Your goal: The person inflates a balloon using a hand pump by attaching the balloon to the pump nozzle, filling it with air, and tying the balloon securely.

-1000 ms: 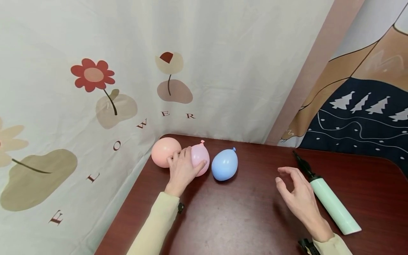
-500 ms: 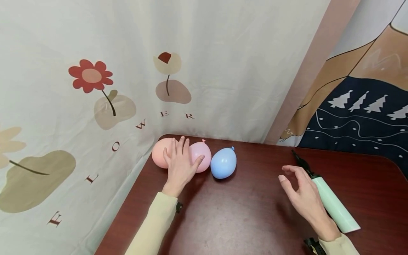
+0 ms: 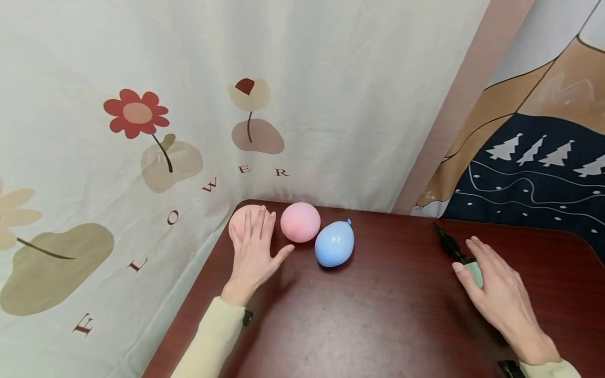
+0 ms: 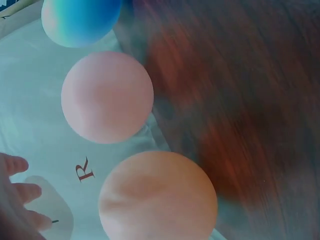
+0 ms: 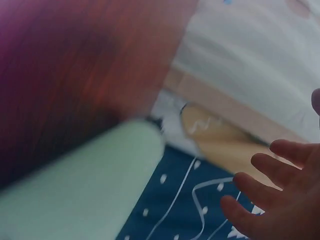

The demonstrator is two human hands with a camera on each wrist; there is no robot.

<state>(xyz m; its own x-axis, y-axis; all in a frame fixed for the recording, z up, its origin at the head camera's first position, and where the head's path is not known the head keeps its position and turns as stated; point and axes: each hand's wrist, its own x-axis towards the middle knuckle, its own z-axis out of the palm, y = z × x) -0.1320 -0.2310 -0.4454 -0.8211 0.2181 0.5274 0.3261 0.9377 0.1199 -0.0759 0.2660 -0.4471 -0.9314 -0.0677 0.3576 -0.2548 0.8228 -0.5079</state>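
Observation:
My left hand [image 3: 254, 258] is spread over the near side of a peach balloon [image 3: 238, 223], fingers straight and thumb out to the side. Just right of it sits a round pink balloon [image 3: 300, 222], its knot out of sight. A blue balloon [image 3: 334, 244] lies beside that, knot pointing back. The left wrist view shows the three in a row, peach [image 4: 157, 200] nearest. Over on the right, my right hand [image 3: 501, 294] hovers above a mint-green balloon pump [image 3: 474, 274] with a black nozzle, hiding most of its body. Fingers and pump [image 5: 90, 180] are apart in the right wrist view.
The balloons stand at the back left corner of a dark red-brown table [image 3: 350, 320]. A pale curtain [image 3: 340, 131] with printed flowers and letters hangs along the left and back edges. A dark blue cloth [image 3: 529, 178] with white trees hangs at the back right.
My left hand has left the pink balloon and moved left over the peach one. The pink balloon has turned and shifted slightly back. My right hand has moved right, over the pump.

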